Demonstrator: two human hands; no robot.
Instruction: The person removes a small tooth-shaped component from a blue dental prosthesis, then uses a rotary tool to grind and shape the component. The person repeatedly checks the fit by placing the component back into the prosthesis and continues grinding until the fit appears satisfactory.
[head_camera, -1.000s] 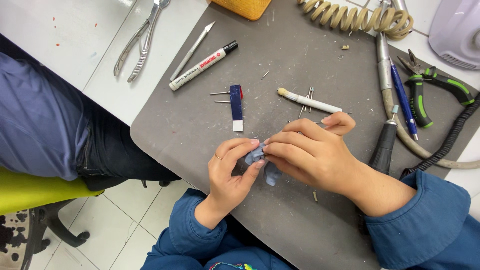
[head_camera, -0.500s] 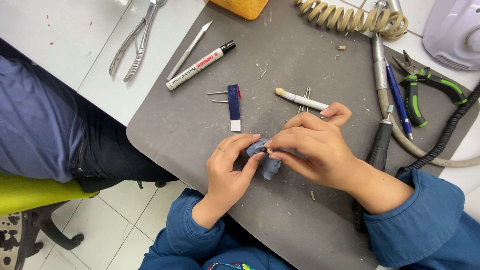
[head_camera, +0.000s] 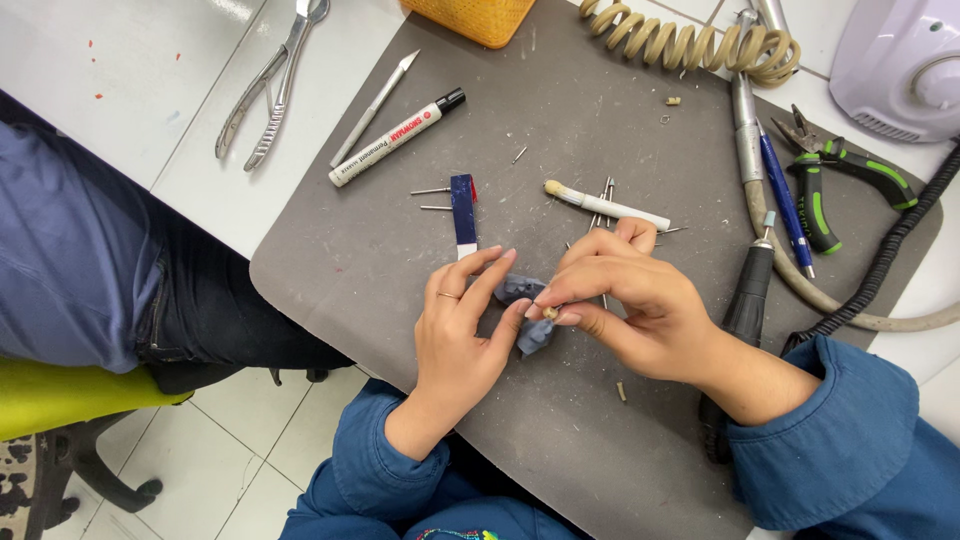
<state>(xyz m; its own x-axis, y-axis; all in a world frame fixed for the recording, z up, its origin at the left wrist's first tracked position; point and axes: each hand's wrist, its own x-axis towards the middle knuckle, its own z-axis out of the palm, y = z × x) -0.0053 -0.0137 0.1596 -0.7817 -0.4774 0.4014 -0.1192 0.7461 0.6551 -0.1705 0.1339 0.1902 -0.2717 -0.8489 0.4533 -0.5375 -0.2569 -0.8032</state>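
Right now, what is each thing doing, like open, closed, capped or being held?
Blue-grey piece: pinched by left hand and right hand.
White marker: capped, lying flat.
Green-handled pliers: handles spread.
Metal forceps: handles apart.
Coiled hose: lying coiled.

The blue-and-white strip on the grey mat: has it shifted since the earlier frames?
No. The blue-and-white strip lies in the same spot beside the two small pins and below the marker pen; only the camera framing has drifted slightly.
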